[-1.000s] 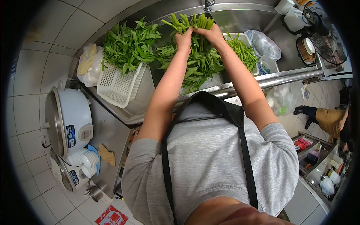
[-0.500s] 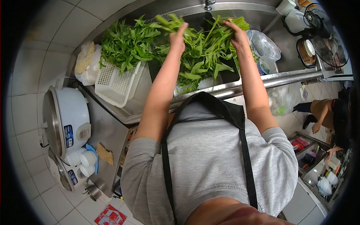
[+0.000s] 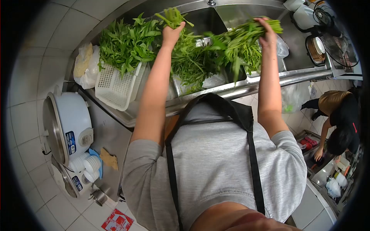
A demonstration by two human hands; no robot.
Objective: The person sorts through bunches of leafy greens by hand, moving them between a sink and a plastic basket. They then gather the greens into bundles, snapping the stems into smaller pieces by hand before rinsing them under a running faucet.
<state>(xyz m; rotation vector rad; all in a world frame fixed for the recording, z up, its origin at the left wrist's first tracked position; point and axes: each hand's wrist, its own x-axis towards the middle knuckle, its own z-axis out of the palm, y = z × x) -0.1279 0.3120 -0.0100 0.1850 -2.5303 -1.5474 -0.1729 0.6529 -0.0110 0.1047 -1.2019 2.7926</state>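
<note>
Nearest me, on the floor, a red printed sheet (image 3: pixel 115 222) carries writing too small for me to read. The rice cooker (image 3: pixel 67 123) on the steel tabletop (image 3: pixel 111 134) has a blue label (image 3: pixel 70 138), also illegible, and white bowls (image 3: pixel 86 165) are stacked just beside it. Farther on, a white basket (image 3: pixel 115 82) heaped with leaves tilts over the edge of the sink (image 3: pixel 200 21).

A second ago both hands gripped one bunch together; now they are well apart. My left hand (image 3: pixel 171 34) has its fingers closed round a small bunch of stems (image 3: pixel 172 16) near the basket. My right hand (image 3: pixel 268 34) is clenched on a large bundle of greens (image 3: pixel 239 44), held over the sink's right side. More greens (image 3: pixel 189 65) lie piled in the sink between my arms, and there is bare steel behind them. A co-worker (image 3: pixel 341 115) has come closer on the right.
</note>
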